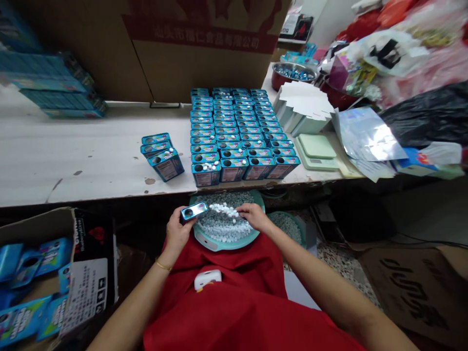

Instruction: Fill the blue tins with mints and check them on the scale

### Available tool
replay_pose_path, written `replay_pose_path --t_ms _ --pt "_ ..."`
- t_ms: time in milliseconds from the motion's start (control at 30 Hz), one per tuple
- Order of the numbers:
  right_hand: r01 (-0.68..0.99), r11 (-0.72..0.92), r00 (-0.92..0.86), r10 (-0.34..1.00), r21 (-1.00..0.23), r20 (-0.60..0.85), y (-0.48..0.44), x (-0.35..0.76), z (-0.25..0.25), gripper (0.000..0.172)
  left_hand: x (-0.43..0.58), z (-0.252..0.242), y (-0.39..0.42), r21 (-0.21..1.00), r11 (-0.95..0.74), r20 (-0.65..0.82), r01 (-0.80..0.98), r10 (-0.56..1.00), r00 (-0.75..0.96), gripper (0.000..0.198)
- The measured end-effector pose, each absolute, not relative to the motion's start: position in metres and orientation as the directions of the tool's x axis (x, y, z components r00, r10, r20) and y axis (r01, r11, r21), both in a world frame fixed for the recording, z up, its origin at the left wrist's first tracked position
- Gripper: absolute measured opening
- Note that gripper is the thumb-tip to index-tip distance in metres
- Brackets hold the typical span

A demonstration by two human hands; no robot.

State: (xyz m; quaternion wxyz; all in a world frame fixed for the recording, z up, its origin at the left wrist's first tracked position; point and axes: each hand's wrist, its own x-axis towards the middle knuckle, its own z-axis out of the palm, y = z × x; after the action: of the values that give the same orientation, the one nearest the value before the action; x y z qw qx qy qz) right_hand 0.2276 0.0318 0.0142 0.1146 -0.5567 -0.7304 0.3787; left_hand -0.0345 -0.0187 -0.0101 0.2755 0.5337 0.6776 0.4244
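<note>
While the left hand [178,233] grips a blue tin [194,211] over the basin [223,246], the right hand [252,216] pinches what may be a scoop, hidden beneath heaped white candies [224,210]. The rows of tins [228,138] on the table [106,165] look filled, the held one perhaps not yet; many candies remain. Blue packs [54,256] at left are cut off.

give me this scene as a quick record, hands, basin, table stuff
left hand: holds a blue printed rectangular container with a dark round hole
right hand: pinched beside heaped small round white pellets; holder beneath unclear
below pellets: round turquoise plastic basin holding more
white tabletop: four columns of blue containers, three more leftward
right of columns: pale green scale
</note>
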Motion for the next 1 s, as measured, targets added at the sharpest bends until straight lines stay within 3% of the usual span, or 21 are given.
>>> replay_pose_path --t_ms 133,367,467,733,833,1000 --pt "0.735 0.223 -0.445 0.871 -0.64 -0.208 0.034 0.228 0.062 0.028 -0.014 -0.01 -0.017 0.816 0.042 0.071 0.577 0.983 -0.171 0.036" --pt "0.886 0.437 -0.462 0.811 -0.153 -0.359 0.026 0.198 0.12 0.03 0.008 -0.011 -0.016 0.738 -0.023 0.099 0.675 0.992 -0.075 0.036" --pt "0.87 0.49 -0.473 0.8 -0.052 -0.369 0.022 0.183 0.134 0.03 0.009 -0.015 -0.016 0.723 -0.042 0.107 0.689 0.993 -0.052 0.038" --pt "0.861 0.509 -0.482 0.808 -0.011 -0.338 0.017 0.194 0.146 0.027 0.002 -0.017 -0.016 0.788 -0.01 0.098 0.616 0.989 -0.109 0.035" --pt "0.913 0.406 -0.393 0.85 -0.039 -0.35 0.022 0.227 0.108 0.031 -0.008 -0.014 -0.02 0.83 0.002 0.091 0.558 0.986 -0.139 0.035" --pt "0.977 0.145 -0.204 0.838 -0.154 -0.506 0.028 0.232 0.003 0.034 -0.026 -0.013 -0.028 0.859 0.039 0.069 0.51 0.979 -0.192 0.035"
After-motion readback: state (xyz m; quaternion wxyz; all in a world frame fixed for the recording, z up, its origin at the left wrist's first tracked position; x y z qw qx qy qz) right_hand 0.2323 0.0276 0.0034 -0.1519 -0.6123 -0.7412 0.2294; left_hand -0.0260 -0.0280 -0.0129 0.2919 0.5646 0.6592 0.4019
